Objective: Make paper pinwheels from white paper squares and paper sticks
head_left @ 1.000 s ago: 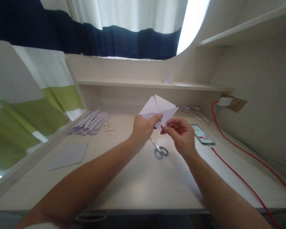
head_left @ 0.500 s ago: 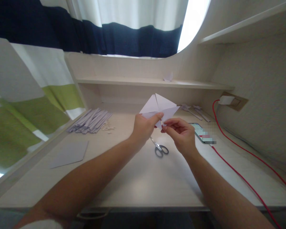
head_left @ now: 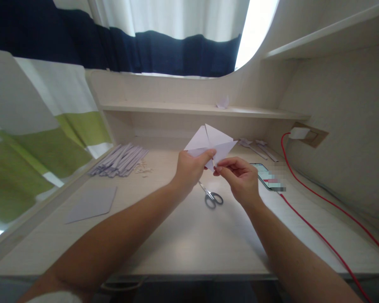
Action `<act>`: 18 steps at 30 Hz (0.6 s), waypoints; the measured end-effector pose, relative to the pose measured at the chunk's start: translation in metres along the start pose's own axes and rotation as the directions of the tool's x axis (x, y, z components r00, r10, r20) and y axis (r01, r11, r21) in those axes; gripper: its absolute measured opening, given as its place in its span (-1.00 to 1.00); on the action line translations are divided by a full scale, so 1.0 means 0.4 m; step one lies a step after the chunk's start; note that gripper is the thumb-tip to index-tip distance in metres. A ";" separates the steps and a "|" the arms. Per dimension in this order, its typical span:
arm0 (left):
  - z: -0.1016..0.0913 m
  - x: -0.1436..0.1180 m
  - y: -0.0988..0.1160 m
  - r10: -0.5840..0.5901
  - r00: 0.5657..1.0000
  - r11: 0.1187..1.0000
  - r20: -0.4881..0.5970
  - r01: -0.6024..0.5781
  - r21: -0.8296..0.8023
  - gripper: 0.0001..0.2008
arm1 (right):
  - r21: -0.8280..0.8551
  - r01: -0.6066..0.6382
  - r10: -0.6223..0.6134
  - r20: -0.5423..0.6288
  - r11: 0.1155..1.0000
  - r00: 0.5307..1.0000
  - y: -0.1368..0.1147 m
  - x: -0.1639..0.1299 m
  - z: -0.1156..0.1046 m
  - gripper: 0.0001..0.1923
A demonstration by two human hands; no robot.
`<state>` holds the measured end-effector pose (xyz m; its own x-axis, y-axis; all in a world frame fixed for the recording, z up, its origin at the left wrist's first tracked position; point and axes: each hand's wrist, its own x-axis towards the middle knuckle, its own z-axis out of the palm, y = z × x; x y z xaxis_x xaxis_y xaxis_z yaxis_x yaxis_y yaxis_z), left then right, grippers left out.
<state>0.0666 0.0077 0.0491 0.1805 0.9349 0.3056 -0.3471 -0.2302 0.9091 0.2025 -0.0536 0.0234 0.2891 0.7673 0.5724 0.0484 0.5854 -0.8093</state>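
Note:
A folded sheet of white paper (head_left: 219, 136), its flaps meeting at creases, is held up above the desk. My left hand (head_left: 191, 164) is closed on its lower left part, the thumb pressed flat over the front. At the paper's bottom corner, my right hand (head_left: 241, 179) pinches the edge between thumb and fingertips; the exact spot under those fingers is partly hidden. Below both hands lie scissors (head_left: 213, 200) with dark handles, blades pointing away. To the left, a flat white sheet (head_left: 93, 206) rests on the desk.
Rolled or folded paper strips (head_left: 120, 160) are piled at the back left, beside small pale scraps (head_left: 143, 168). A phone (head_left: 267, 176) with a red cable (head_left: 316, 229) lies at right. Folded paper pieces (head_left: 254, 146) sit behind it; another paper piece (head_left: 222, 102) stands on the shelf.
Almost nothing differs. Both hands keep their hold on the folded paper, and the right fingertips have shifted very slightly at its bottom corner.

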 end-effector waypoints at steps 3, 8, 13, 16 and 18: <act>0.000 -0.001 0.002 0.003 1.000 1.000 0.001 -0.003 0.015 -0.71 | -0.012 -0.005 0.005 -0.011 1.000 1.000 -0.002 0.000 0.001 -0.90; 0.000 -0.002 0.003 -0.003 1.000 1.000 -0.001 0.003 0.022 -0.72 | -0.024 -0.017 0.017 -0.014 1.000 1.000 -0.005 0.000 0.002 -0.91; 0.000 -0.002 0.002 0.006 1.000 1.000 0.003 -0.006 0.017 -0.72 | -0.027 -0.002 0.002 -0.003 1.000 1.000 -0.003 0.000 0.001 -0.90; 0.001 -0.002 0.002 0.005 1.000 1.000 0.005 -0.005 0.007 -0.72 | -0.010 -0.001 0.001 0.011 1.000 1.000 0.003 0.000 -0.002 -0.88; 0.001 -0.003 0.004 0.001 1.000 1.000 0.009 -0.001 0.000 -0.72 | -0.012 0.002 -0.002 0.015 1.000 1.000 0.006 -0.001 -0.004 -0.88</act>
<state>0.0662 0.0063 0.0503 0.1886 0.9322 0.3089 -0.3473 -0.2309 0.9089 0.2039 -0.0529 0.0212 0.2748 0.7702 0.5755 0.0604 0.5836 -0.8098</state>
